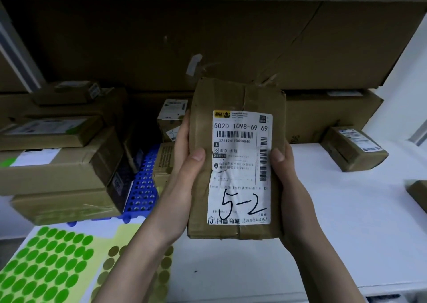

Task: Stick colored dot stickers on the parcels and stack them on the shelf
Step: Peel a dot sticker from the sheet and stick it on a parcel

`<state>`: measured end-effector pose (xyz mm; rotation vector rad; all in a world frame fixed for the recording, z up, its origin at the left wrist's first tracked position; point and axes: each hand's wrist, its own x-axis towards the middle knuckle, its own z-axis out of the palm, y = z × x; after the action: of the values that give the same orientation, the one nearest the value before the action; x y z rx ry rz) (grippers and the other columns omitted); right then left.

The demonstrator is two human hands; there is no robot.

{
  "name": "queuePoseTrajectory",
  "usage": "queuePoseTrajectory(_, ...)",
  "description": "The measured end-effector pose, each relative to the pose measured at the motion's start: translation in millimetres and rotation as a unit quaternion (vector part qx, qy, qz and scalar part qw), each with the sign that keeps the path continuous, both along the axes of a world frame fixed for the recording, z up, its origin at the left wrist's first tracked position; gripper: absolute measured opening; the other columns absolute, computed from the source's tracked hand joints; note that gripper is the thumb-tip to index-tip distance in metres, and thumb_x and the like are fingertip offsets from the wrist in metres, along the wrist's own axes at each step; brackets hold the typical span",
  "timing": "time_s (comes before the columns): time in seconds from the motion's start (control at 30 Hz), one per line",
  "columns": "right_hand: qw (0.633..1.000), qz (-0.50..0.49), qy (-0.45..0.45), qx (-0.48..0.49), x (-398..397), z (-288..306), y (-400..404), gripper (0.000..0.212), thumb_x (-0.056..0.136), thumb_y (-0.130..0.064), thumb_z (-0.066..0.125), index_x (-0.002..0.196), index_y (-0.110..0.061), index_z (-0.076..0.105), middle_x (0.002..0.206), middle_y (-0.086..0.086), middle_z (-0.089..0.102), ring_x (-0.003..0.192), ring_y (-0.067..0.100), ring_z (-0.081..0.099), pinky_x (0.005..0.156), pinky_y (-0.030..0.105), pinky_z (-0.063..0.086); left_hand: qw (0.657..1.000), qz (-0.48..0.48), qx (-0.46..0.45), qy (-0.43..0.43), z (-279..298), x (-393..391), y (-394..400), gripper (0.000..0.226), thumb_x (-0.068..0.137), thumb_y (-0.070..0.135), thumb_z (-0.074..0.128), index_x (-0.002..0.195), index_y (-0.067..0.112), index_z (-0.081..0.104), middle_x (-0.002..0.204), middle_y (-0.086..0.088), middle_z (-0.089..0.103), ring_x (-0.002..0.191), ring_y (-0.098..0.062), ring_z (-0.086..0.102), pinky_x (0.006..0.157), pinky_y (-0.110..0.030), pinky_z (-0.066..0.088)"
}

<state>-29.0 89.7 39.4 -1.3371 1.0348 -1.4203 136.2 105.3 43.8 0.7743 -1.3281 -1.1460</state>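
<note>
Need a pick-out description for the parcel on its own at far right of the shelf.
Start at the white shelf and follow it right, past the parcel gripped by the left hand and right hand. The small brown box sits alone near the right wall, white label on top, nothing stacked on it.

We see a blue plastic grid mat [141, 187] lying at the left, partly tucked under other things, and a white wall [406, 90] rising on the right side.
</note>
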Motion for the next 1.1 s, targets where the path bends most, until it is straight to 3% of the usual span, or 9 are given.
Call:
queuePoseTrajectory(0.13, 0.993, 0.038, -0.080, 0.075, 5.8, -11.5, 19.9, 0.067, 0.076, -0.055, 0.047, 0.140, -0.038, 0.038, 0.108, -0.012, 0.071, 0.096, 0.007, 0.069, 0.072, 0.023, 0.056, 0.999, -0.003, -0.025, -0.023, 2.5, 2.1, 4.4, 0.073, 0.081, 0.039, 0.049, 0.147, 0.037, 0.017, 0.130, 0.029, 0.051, 0.118, 0.006, 0.051, 0.083, -0.009, 0.046)
queuePoseTrajectory(0.33, 0.987, 0.046, -0.119, 0.099, 5.6, -14.6, 20.7, 0.066, 0.074, -0.053, 0.049, 0.137, -0.034, 0.045, 0.108, -0.008, 0.072, 0.095, 0.014, 0.070, 0.067, 0.024, 0.057, 0.998, 0.000, -0.045, -0.032, 2.7, 3.0, 7.8, 0.077, 0.078, 0.047, 0.044, 0.148, 0.037, 0.015, 0.136, 0.030, 0.043, 0.125, 0.007, 0.043, 0.090, -0.010, 0.043)
queuePoseTrajectory(0.47, 0.990, 0.036, -0.110, 0.077, 3.4, -17.3, 19.0, 0.059, 0.084, -0.055, 0.050, 0.139, -0.036, 0.042, 0.117, -0.008, 0.068, 0.104, 0.015, 0.067, 0.085, 0.039, 0.056, 0.998, 0.040, -0.025, -0.035, -6.6, -2.2, 6.6, 0.062, 0.077, 0.039, 0.048, 0.135, 0.032, 0.027, 0.105, 0.043, 0.055, 0.104, 0.018, 0.052, 0.078, -0.004, 0.043)
queuePoseTrajectory(0.57, 0.991, 0.009, -0.106, 0.085, 3.7, -31.4, 15.6, 0.054, 0.087, -0.055, 0.049, 0.138, -0.039, 0.043, 0.126, -0.009, 0.063, 0.113, 0.015, 0.063, 0.098, 0.048, 0.048, 0.996, 0.077, 0.014, -0.033, -19.7, -5.8, 2.1, 0.036, 0.080, 0.027, 0.041, 0.115, 0.031, 0.035, 0.099, 0.029, 0.055, 0.085, 0.023, 0.054, 0.068, -0.001, 0.041)
queuePoseTrajectory(0.7, 0.992, -0.065, -0.055, 0.098, 6.3, -61.7, 17.6, 0.047, 0.084, -0.055, 0.044, 0.128, -0.041, 0.053, 0.126, -0.010, 0.062, 0.115, 0.012, 0.060, 0.099, 0.048, 0.047, 0.990, 0.109, 0.076, -0.049, -49.0, -10.5, 4.8, 0.025, 0.098, 0.010, 0.040, 0.104, 0.034, 0.037, 0.101, 0.022, 0.043, 0.077, 0.025, 0.051, 0.065, -0.002, 0.040)
queuePoseTrajectory(0.8, 0.984, -0.113, -0.033, 0.137, 8.7, -86.8, 22.7, 0.035, 0.087, -0.050, 0.046, 0.116, -0.037, 0.058, 0.119, -0.006, 0.064, 0.110, 0.013, 0.061, 0.098, 0.046, 0.047, 0.982, 0.121, 0.129, -0.069, -81.4, -7.8, 10.6, 0.027, 0.098, 0.019, 0.040, 0.105, 0.045, 0.037, 0.111, 0.022, 0.051, 0.091, 0.015, 0.054, 0.074, -0.017, 0.041)
queuePoseTrajectory(0.87, 0.979, -0.131, -0.021, 0.152, 10.2, -102.2, 27.8, 0.018, 0.097, -0.041, 0.047, 0.111, -0.037, 0.057, 0.117, -0.006, 0.063, 0.105, 0.009, 0.061, 0.091, 0.036, 0.050, 0.972, 0.155, 0.157, -0.085, -104.3, -6.8, 13.8, 0.024, 0.097, 0.022, 0.045, 0.106, 0.044, 0.041, 0.119, 0.011, 0.051, 0.102, 0.002, 0.054, 0.078, -0.020, 0.040)
queuePoseTrajectory(0.97, 0.973, -0.151, 0.006, 0.175, 11.8, -125.6, 35.8, 0.019, 0.100, -0.030, 0.043, 0.114, -0.034, 0.055, 0.118, -0.012, 0.059, 0.099, -0.004, 0.058, 0.078, 0.018, 0.046, 0.958, 0.189, 0.192, -0.093, -129.5, -9.1, 21.4, 0.018, 0.094, 0.021, 0.052, 0.102, 0.037, 0.047, 0.120, 0.004, 0.050, 0.101, -0.007, 0.055, 0.077, -0.017, 0.042)
queuePoseTrajectory(1.1, 0.961, -0.160, 0.052, 0.221, 12.5, -156.4, 44.1, 0.021, 0.099, -0.033, 0.044, 0.118, -0.035, 0.053, 0.122, -0.004, 0.054, 0.105, 0.009, 0.059, 0.085, 0.029, 0.051, 0.946, 0.188, 0.236, -0.119, -155.5, -11.1, 30.5, 0.018, 0.095, 0.018, 0.053, 0.095, 0.036, 0.050, 0.105, 0.008, 0.057, 0.094, -0.001, 0.056, 0.071, -0.011, 0.042)
